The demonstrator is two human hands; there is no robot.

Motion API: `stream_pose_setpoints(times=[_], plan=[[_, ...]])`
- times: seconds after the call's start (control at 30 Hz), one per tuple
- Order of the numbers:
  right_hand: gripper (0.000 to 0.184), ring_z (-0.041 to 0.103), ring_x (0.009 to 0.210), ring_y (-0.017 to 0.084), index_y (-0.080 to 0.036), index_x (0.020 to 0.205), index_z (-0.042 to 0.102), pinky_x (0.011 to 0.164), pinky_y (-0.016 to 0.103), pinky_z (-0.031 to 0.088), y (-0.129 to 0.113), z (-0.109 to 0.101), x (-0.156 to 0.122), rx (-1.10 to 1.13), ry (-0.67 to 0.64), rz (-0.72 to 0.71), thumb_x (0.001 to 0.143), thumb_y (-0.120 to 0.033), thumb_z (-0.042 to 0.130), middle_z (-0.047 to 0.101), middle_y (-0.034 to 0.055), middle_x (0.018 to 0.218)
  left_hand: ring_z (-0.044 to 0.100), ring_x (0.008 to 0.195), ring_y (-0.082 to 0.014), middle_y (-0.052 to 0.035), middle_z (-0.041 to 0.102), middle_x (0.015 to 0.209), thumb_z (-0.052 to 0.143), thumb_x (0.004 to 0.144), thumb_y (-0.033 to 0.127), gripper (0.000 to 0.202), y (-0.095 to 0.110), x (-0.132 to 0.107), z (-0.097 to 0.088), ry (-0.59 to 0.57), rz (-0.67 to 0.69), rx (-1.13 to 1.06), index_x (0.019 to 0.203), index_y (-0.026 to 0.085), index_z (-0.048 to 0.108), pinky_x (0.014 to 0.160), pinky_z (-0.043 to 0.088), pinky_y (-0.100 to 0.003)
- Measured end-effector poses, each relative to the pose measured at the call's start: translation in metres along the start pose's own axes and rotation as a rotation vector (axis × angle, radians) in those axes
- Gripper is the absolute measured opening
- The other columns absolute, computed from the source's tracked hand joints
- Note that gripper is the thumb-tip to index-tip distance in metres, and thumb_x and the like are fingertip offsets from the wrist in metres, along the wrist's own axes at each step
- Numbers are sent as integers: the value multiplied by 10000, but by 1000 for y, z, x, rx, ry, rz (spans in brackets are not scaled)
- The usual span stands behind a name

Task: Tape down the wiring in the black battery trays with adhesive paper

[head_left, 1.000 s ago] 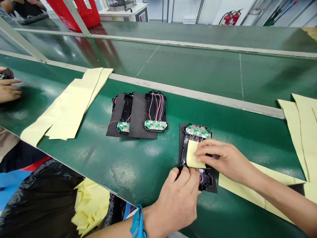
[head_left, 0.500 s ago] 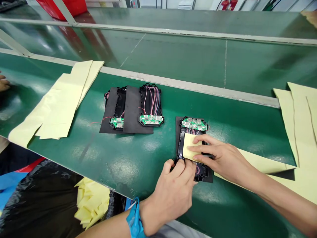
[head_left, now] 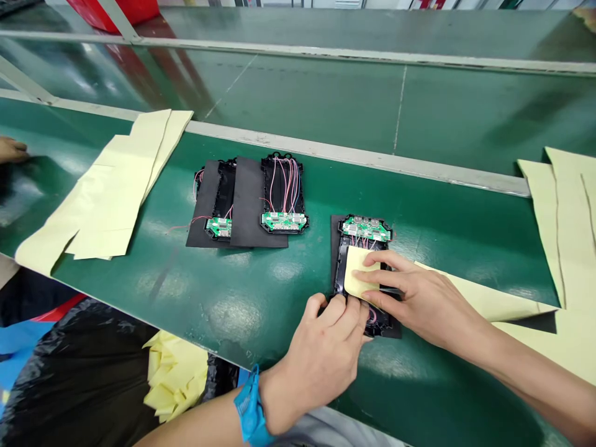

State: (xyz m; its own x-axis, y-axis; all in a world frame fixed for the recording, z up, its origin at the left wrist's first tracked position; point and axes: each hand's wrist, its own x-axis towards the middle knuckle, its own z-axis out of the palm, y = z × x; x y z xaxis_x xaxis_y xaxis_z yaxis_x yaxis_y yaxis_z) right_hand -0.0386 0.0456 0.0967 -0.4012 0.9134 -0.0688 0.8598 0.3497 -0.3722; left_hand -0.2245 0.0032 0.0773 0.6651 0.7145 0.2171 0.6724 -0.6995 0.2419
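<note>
- black plastic power-bank casing (head_left: 361, 316) with a green circuit board (head_left: 365, 228) at its far end: lies flat on a green conveyor belt (head_left: 261, 310), right of centre, on a black foam sheet (head_left: 336, 248) that shows past its left side
- pale yellow paper strip (head_left: 359, 273): lies on the casing just below the circuit board, near pink wires (head_left: 371, 243)
- left hand (head_left: 326, 354): fingers curled and close together over the casing's near end, fingertips (head_left: 335, 304) on its black edge, a blue wristband (head_left: 249, 413) on the wrist
- right hand (head_left: 419, 304): fingers stretched out side by side, fingertips (head_left: 372, 261) on the strip, thumb at its lower edge; whether it pinches the strip or only presses it, i cannot tell
- two more black plastic casings (head_left: 282, 195) with circuit boards and wires: lie side by side left of the hands, each partly covered by a black foam sheet (head_left: 249, 205)
- pale yellow paper sheets (head_left: 107, 192): lie in a loose pile on the belt at the left, with a second pile (head_left: 563, 230) at the right, running under the right forearm
- crumpled pale yellow paper scraps (head_left: 174, 379): sit below the belt's near edge, beside a black plastic bag (head_left: 79, 372)
- co-worker's hand (head_left: 12, 149): at the far left edge, on the belt
</note>
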Motion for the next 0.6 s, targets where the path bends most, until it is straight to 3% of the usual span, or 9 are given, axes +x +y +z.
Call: stream_pose_setpoints(times=[0.37,0.6], plan=[[249,604,625,103,-338,1107,615,553,287,506,-2,4,-6,-4,-17,43,885,-300,509,500,-53,1269,477,990,-163,-27,606,1096,432,917,258,287,-11,-2,-2,15,58,-63,1137,101,526,842,347,-333],[246,601,638,110,-330,1107,614,572,300,509,-1,4,-6,-12,-26,26,874,-305,537,496,-51,1267,518,987,-160,-25,641,1025,499,891,233,257,-16,-4,1,123,107,-96,1101,95,550,826,395,-318]])
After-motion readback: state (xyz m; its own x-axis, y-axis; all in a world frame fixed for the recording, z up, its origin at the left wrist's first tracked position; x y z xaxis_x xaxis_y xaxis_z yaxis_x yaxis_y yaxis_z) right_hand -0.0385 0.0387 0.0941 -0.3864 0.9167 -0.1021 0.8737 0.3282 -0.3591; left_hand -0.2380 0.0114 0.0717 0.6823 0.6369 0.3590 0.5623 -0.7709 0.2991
